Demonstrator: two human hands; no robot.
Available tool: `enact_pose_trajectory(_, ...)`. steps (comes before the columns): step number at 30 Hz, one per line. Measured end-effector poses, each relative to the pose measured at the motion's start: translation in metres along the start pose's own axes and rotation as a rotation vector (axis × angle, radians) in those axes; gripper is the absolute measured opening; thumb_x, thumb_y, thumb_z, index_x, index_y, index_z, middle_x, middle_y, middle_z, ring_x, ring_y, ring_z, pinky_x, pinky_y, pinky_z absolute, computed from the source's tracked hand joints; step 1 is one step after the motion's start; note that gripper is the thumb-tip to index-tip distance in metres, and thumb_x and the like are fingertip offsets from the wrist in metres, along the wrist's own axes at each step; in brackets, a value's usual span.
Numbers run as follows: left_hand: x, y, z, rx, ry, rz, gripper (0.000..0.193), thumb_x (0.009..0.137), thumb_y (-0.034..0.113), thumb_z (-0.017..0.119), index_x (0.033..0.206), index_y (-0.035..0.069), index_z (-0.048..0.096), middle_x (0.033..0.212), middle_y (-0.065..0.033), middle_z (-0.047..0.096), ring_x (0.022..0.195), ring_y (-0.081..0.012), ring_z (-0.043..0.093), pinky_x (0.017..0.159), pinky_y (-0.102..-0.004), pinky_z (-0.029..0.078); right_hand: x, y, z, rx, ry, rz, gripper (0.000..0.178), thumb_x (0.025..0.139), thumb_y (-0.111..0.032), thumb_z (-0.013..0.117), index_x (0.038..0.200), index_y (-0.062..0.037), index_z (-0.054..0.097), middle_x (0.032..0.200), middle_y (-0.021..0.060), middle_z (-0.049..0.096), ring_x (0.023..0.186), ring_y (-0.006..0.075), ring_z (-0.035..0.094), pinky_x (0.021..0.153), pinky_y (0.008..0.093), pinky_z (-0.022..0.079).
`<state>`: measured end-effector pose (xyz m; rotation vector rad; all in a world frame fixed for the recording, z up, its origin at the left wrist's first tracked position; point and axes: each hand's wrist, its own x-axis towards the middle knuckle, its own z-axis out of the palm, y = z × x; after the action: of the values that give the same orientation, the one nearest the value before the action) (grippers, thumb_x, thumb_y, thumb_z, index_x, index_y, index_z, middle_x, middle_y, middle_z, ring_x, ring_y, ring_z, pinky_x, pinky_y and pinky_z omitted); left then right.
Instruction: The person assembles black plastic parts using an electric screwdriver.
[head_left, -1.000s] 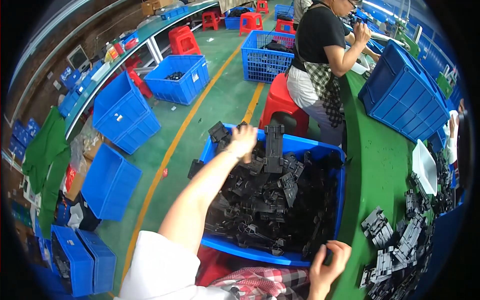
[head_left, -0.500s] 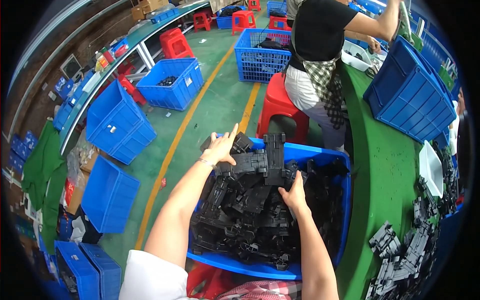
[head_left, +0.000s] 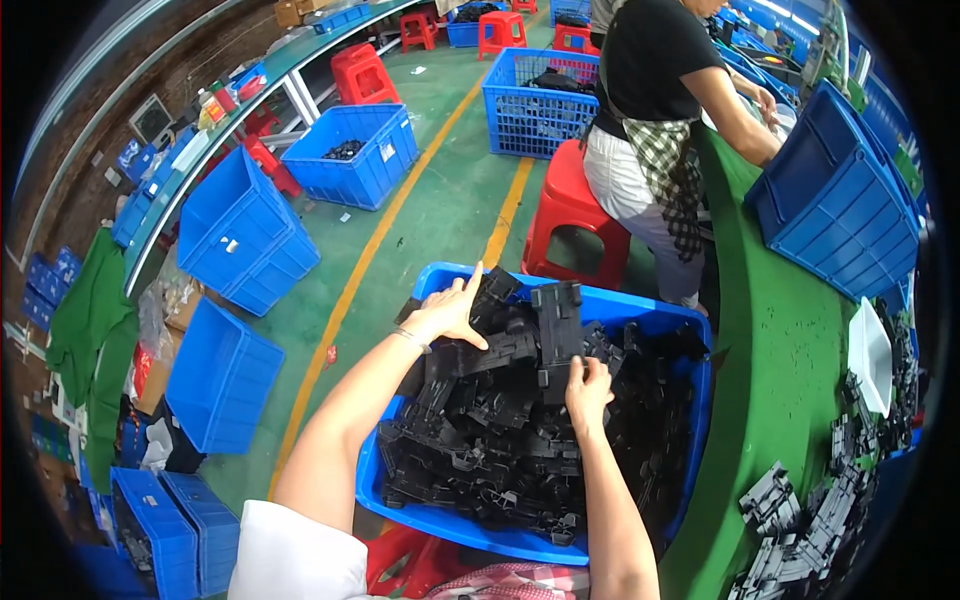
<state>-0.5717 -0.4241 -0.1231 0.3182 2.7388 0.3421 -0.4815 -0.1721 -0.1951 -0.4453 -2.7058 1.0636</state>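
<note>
Clock directions are taken from the middle of the bin, which is blue and heaped with black parts. The left hand is at 11 o'clock, over the parts near the rim; it is unclenched, forefinger pointing up and away, thumb stretched out to the right toward a flat part. The right hand is at 2 o'clock with its fingers bent, at the lower end of a long part; I cannot tell whether it grips that part or only touches it. The long part lies at 12 o'clock, its far end toward the rim, between the two hands.

At 3 o'clock runs a green table, with a white tray on it and, at 4 o'clock, more loose parts. A blue crate stands tilted on the table at 2 o'clock. At 1 o'clock a co-worker in a checked apron sits on a red stool, arms reaching over the table.
</note>
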Motion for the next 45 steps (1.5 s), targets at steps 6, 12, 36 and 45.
enact_pose_trajectory(6,-0.041,-0.015,0.011,0.226,0.038,0.016,0.131,0.056,0.037,0.082,0.136,-0.002,-0.014,0.084,-0.022,0.062,0.076,-0.0329,0.063,0.067,-0.0407,0.049,-0.049,-0.047,-0.19,0.225,0.267,-0.001,0.025,0.088,-0.019,0.052,0.099,0.0038,0.055,0.088,0.0175,0.058,0.084,0.0252,0.057,0.077,0.034,0.044)
enact_pose_trajectory(12,-0.042,-0.011,0.042,0.494,0.416,0.172,0.093,0.064,0.01,0.063,0.141,0.004,0.011,0.055,-0.008,0.055,0.043,-0.0192,0.056,0.039,-0.0339,0.045,-0.117,-0.005,-0.384,-0.825,1.021,-0.048,0.038,0.087,-0.013,0.056,0.12,0.0028,0.047,0.116,0.0162,0.051,0.102,0.0245,0.048,0.085,0.0345,0.041)
enact_pose_trajectory(36,-0.115,0.269,-0.084,-1.253,0.142,0.716,0.094,0.07,0.0,0.072,0.134,0.0,0.003,0.095,-0.0168,0.06,0.089,-0.0212,0.06,0.076,-0.032,0.051,-0.066,0.083,-0.164,-0.452,-0.166,0.387,0.073,0.071,-0.013,0.059,0.132,-0.0011,0.021,0.095,0.0318,0.057,0.091,0.0444,0.055,0.083,0.0482,0.043)
enact_pose_trajectory(45,-0.083,0.299,-0.13,-0.563,0.613,1.054,0.062,0.074,0.038,0.065,0.113,-0.008,0.05,0.107,-0.0228,0.054,0.099,-0.0332,0.056,0.083,-0.0352,0.046,-0.129,0.004,-0.264,0.317,0.062,0.044,0.071,0.068,0.004,0.063,0.13,-0.0016,0.03,0.121,0.0187,0.045,0.11,0.0263,0.047,0.095,0.0326,0.036)
